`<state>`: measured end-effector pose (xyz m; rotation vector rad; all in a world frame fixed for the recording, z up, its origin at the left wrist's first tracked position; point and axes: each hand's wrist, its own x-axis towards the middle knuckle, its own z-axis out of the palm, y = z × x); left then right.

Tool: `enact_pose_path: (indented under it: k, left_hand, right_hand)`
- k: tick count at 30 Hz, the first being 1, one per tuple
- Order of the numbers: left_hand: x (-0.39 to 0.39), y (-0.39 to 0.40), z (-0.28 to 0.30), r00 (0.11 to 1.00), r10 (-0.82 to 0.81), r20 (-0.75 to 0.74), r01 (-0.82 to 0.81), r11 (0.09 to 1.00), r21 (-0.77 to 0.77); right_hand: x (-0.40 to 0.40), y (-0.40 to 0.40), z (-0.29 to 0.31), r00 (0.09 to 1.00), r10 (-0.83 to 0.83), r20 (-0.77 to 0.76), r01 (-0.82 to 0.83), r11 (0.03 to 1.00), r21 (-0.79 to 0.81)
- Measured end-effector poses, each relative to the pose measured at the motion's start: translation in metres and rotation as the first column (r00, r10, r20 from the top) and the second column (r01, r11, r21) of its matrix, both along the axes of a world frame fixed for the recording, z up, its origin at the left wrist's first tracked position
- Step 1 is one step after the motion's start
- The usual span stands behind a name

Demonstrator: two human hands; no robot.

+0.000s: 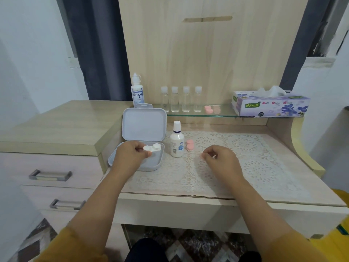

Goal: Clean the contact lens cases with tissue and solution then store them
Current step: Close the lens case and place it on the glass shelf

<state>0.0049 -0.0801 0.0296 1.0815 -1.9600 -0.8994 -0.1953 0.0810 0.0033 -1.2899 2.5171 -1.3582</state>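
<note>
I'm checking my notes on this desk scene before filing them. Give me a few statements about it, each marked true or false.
1. The left hand holds a white lens case over the open storage box. True.
2. The tissue box lies on the lace mat. False: it sits on the raised glass shelf.
3. Four clear bottles stand on the shelf. True.
4. The small solution bottle lies on its side. False: it stands upright beside a pink lens case.
5. The right hand grips a tissue. False: no tissue shows in it.
</note>
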Motion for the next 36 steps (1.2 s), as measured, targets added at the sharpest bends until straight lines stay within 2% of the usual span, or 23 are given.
enact_pose_path:
  k: [4, 7, 11, 20, 26, 36]
  left_hand:
    - [0.001, -0.005, -0.010, 0.996, 0.048, 0.075, -0.038, 0.991, -0.125]
    - [0.000, -0.008, -0.014, 0.991, 0.031, 0.128, -0.001, 0.973, -0.229]
    - [0.000, -0.016, -0.019, 0.978, 0.021, 0.206, 0.056, 0.930, -0.364]
    - [0.003, -0.028, -0.024, 0.943, 0.013, 0.334, 0.227, 0.708, -0.669]
    - [0.005, -0.027, -0.017, 0.933, 0.012, 0.360, 0.273, 0.629, -0.728]
    - [-0.002, -0.027, -0.019, 0.945, 0.009, 0.328, 0.253, 0.617, -0.745]
  right_hand:
    - [0.012, -0.012, -0.008, 0.999, -0.035, -0.008, 0.034, 0.998, -0.061]
    - [0.017, -0.013, -0.016, 0.997, -0.035, -0.071, 0.030, 0.997, -0.064]
    - [0.015, -0.011, -0.019, 0.998, -0.038, -0.059, 0.032, 0.995, -0.098]
    - [0.018, -0.009, -0.018, 0.998, -0.035, -0.049, 0.031, 0.995, -0.092]
    - [0.018, -0.009, -0.019, 0.998, -0.031, -0.061, 0.026, 0.996, -0.082]
    - [0.018, -0.008, -0.019, 0.998, -0.019, -0.060, 0.014, 0.997, -0.074]
